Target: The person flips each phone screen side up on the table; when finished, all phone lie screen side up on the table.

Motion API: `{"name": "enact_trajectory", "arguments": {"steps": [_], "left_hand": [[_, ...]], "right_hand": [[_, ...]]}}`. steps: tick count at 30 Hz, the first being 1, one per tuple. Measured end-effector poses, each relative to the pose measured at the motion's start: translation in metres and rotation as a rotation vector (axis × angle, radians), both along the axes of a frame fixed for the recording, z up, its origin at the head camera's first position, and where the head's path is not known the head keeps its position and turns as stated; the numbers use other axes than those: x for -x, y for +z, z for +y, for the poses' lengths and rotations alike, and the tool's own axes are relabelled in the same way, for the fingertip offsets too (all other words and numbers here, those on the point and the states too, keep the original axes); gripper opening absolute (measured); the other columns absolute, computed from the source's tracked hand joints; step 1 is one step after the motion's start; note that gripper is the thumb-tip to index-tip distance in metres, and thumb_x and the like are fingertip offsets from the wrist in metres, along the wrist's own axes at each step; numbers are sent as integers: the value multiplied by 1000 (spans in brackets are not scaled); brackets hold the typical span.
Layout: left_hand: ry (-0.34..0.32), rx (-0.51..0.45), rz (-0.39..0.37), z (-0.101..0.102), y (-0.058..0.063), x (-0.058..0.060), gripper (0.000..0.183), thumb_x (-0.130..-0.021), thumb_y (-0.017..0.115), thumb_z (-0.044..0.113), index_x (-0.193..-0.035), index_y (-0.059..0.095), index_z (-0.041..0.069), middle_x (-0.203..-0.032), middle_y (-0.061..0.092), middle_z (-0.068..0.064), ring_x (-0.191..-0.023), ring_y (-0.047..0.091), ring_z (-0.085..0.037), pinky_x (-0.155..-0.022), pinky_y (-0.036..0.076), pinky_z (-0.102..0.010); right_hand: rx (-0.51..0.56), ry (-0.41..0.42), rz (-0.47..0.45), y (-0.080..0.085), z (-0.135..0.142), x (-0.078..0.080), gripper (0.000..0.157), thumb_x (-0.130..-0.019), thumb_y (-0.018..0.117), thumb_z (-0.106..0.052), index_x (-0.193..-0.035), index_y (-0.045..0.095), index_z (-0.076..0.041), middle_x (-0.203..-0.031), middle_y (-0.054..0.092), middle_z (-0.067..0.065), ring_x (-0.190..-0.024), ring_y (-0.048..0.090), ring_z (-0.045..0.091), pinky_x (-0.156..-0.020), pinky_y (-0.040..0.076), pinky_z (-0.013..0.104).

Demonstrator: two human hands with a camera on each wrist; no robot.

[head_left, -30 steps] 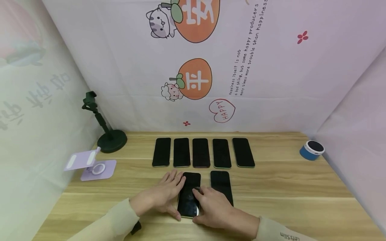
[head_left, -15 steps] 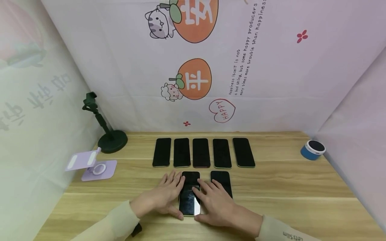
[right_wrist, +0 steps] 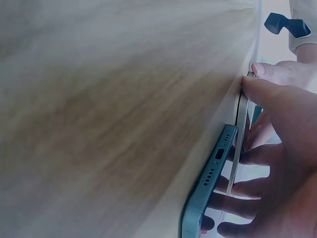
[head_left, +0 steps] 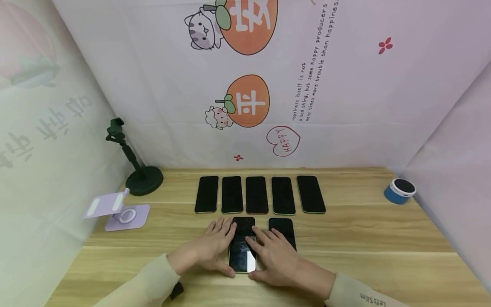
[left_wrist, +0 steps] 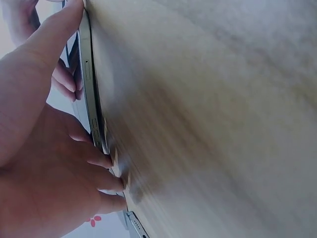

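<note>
A black-screened smartphone (head_left: 241, 247) lies face up on the wooden table, between both hands. My left hand (head_left: 211, 248) rests along its left side, fingers extended toward the far corner and thumb near the bottom left corner. In the left wrist view, the phone's metal side (left_wrist: 89, 89) shows its buttons beside the fingers. Across from it, my right hand (head_left: 275, 258) spreads its fingers at the phone's right edge, thumb near the bottom right corner. Its fingers partly cover a second phone (head_left: 285, 234), whose port end (right_wrist: 213, 168) faces the right wrist camera.
Several dark phones (head_left: 257, 195) lie in a row behind. At the left stand a purple folding phone stand (head_left: 134, 217) and a dark green stand (head_left: 143, 181). A blue round speaker (head_left: 399, 192) sits at the far right. Printed cloth (head_left: 345, 106) borders the table.
My right hand's fingers have spread from a tighter bend over the phone to lie along its right edge. The phone has shifted slightly away from me. The left hand stays at its left side.
</note>
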State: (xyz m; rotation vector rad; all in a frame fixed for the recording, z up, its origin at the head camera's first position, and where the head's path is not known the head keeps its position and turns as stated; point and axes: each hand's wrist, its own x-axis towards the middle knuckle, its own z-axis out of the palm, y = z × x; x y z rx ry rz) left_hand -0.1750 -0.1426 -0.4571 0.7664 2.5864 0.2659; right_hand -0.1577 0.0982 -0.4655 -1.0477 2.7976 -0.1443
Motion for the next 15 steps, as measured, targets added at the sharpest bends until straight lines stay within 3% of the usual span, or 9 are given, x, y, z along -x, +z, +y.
{"name": "enact_trajectory", "arguments": {"steps": [9, 15], "left_hand": [[-12, -85, 7, -11, 10, 8, 118, -84, 81, 58, -164, 19, -3, -172, 15, -28, -160, 11, -52, -131, 11, -65], [-74, -47, 193, -20, 22, 25, 107, -86, 78, 56, -163, 28, 2, -174, 16, -22, -163, 14, -42, -132, 12, -64]], "right_hand": [[92, 4, -5, -1, 5, 4, 85, -87, 72, -66, -152, 54, -15, -168, 38, 16, -151, 44, 40, -119, 43, 60], [218, 19, 145, -1, 25, 18, 47, -105, 59, -30, -145, 60, -4, -161, 46, 25, -147, 46, 49, -115, 45, 64]]}}
